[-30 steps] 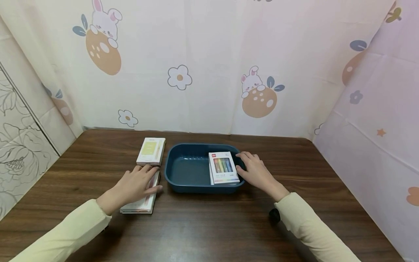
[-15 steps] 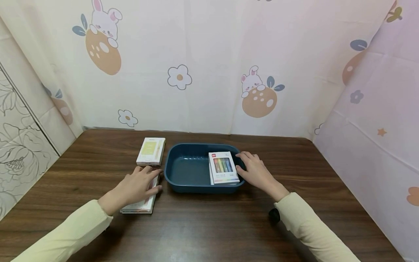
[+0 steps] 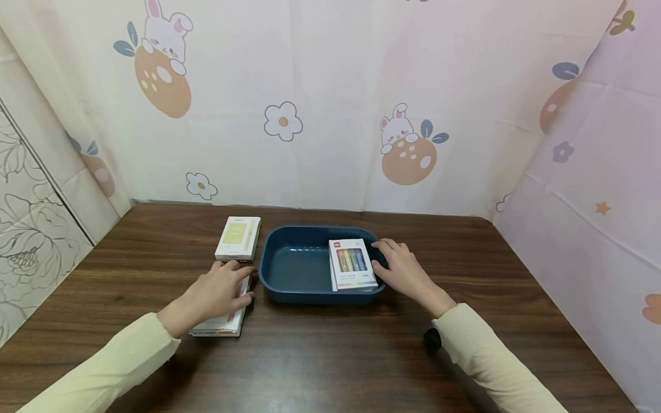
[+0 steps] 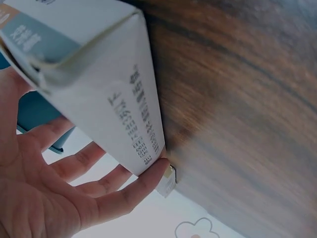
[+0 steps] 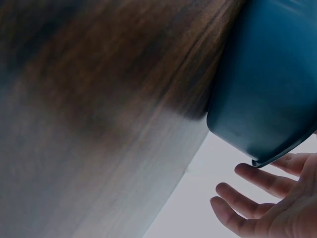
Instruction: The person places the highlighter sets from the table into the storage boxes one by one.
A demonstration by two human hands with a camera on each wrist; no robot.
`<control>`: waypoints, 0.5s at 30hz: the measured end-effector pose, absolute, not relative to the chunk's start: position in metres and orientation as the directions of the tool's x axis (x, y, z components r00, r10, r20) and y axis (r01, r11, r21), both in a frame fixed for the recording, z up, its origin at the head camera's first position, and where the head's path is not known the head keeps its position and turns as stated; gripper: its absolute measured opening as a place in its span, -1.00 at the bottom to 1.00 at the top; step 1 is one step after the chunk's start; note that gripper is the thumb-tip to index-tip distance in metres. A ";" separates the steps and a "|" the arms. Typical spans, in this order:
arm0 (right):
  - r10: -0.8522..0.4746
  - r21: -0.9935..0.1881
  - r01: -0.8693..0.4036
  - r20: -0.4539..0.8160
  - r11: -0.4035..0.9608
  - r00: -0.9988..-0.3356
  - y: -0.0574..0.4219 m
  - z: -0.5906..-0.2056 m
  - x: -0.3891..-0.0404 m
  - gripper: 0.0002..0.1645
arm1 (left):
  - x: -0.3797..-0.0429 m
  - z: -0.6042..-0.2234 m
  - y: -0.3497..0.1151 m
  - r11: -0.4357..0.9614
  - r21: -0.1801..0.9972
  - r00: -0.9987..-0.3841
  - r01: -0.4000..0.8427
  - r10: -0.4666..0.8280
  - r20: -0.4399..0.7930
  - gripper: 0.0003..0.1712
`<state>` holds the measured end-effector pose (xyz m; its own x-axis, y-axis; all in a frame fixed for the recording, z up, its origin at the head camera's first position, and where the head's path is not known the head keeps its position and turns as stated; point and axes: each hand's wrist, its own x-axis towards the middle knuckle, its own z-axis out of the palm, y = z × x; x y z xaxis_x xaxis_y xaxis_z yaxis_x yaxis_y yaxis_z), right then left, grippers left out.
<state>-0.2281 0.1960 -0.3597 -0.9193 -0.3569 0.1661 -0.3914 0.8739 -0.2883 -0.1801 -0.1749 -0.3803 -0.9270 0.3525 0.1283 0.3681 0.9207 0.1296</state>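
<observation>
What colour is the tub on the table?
Dark teal blue; the tub shows best in the head view.

One tray (image 3: 310, 297) and one table (image 3: 330, 361) are here, with two hands: a left hand (image 3: 212, 292) and a right hand (image 3: 405, 272). Two boxes (image 3: 356, 279) show in the tray; outside it, boxes (image 3: 234, 246) lie in two spots (their full number is hidden). Two rabbits (image 3: 165, 39) decorate one curtain (image 3: 330, 57).

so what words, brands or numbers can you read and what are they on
Nothing reads for certain:
Box with coloured sticks, in the blue bin: red logo and print, too small.
Box with yellow-green panel: print too small.
Box at the left hand: rows of characters and a coloured band's text, blurred.
</observation>
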 end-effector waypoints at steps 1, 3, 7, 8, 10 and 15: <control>-0.357 -0.289 -0.391 0.167 0.874 -0.919 0.196 -0.360 -0.228 -0.47 | -0.181 -0.380 -0.175 0.920 0.132 -0.926 0.369 0.353 0.131 -0.42; -0.355 -0.290 -0.391 0.168 0.874 -0.920 0.196 -0.360 -0.228 -0.46 | -0.182 -0.379 -0.175 0.920 0.136 -0.927 0.367 0.350 0.132 -0.42; -0.357 -0.290 -0.395 0.175 0.872 -0.917 0.196 -0.360 -0.228 -0.46 | -0.183 -0.378 -0.175 0.920 0.150 -0.930 0.361 0.345 0.122 -0.42; -0.357 -0.290 -0.395 0.175 0.872 -0.918 0.196 -0.360 -0.228 -0.46 | -0.183 -0.378 -0.175 0.920 0.153 -0.931 0.361 0.345 0.120 -0.42; -0.357 -0.290 -0.394 0.174 0.872 -0.918 0.196 -0.360 -0.228 -0.46 | -0.184 -0.377 -0.174 0.920 0.159 -0.933 0.358 0.343 0.113 -0.42; -0.352 -0.294 -0.388 0.168 0.874 -0.921 0.196 -0.360 -0.228 -0.45 | -0.183 -0.374 -0.173 0.924 0.172 -0.939 0.342 0.329 0.099 -0.40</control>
